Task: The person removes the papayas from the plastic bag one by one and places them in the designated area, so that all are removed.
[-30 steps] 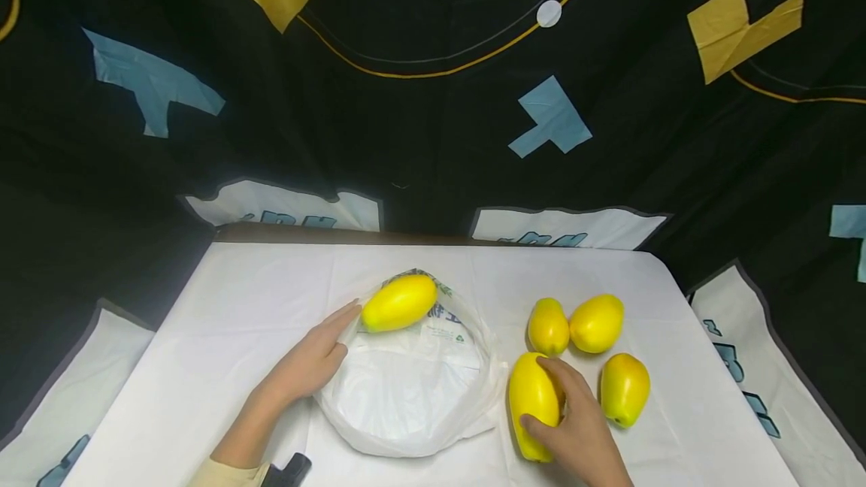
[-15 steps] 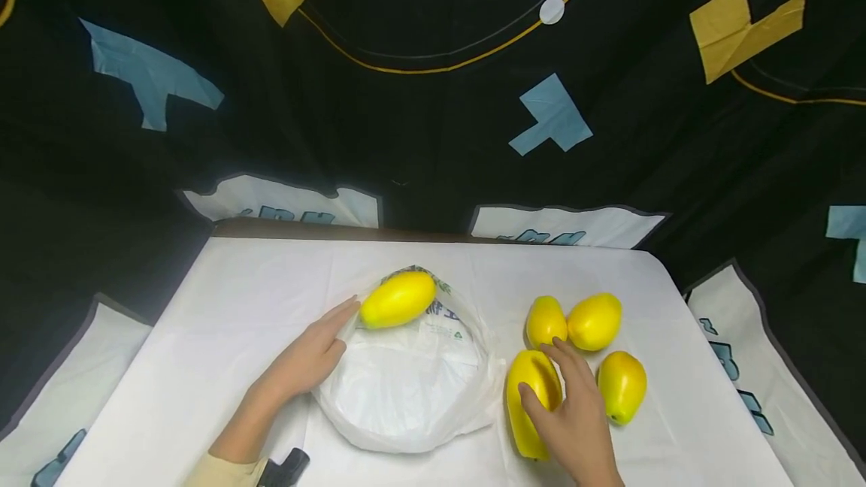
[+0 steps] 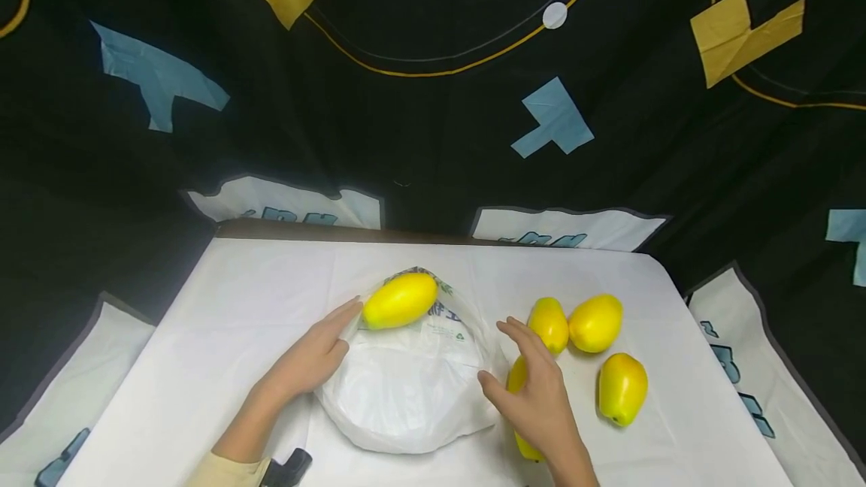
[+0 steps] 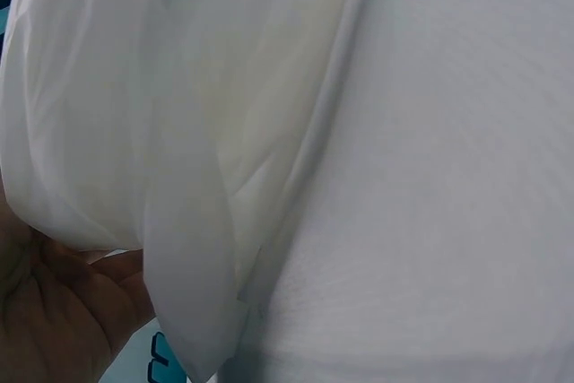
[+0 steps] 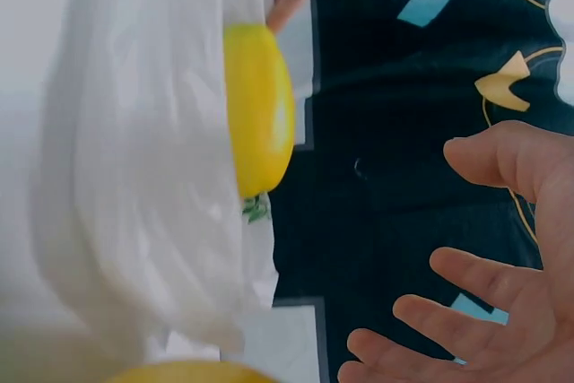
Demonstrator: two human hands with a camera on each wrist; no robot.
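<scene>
A white plastic bag [image 3: 406,397] stands with a wide round mouth in the middle of the table. On its far left rim lies a yellow, mango-like fruit [image 3: 401,300], which pokes out past the bag's edge in the right wrist view. My left hand [image 3: 307,359] is at the bag's left side, visible fingers straight, fingertips by the fruit's end; the bag hides part of that hand [image 4: 72,311] in the left wrist view. My right hand [image 3: 537,400] hovers beside the bag's right rim, fingers spread, holding nothing. It partly covers a large oblong yellow fruit [image 3: 517,376].
To the right lie two yellow fruits side by side, one smaller [image 3: 549,325] and one rounder [image 3: 597,323], with a greenish-yellow one [image 3: 623,389] nearer me. A white cloth covers the table [image 3: 257,284]. Behind hangs a black patterned cloth [image 3: 433,141].
My right hand has let go of the large oblong fruit and moved left, up to the bag's rim. The fruits and my left hand stay where they were.
</scene>
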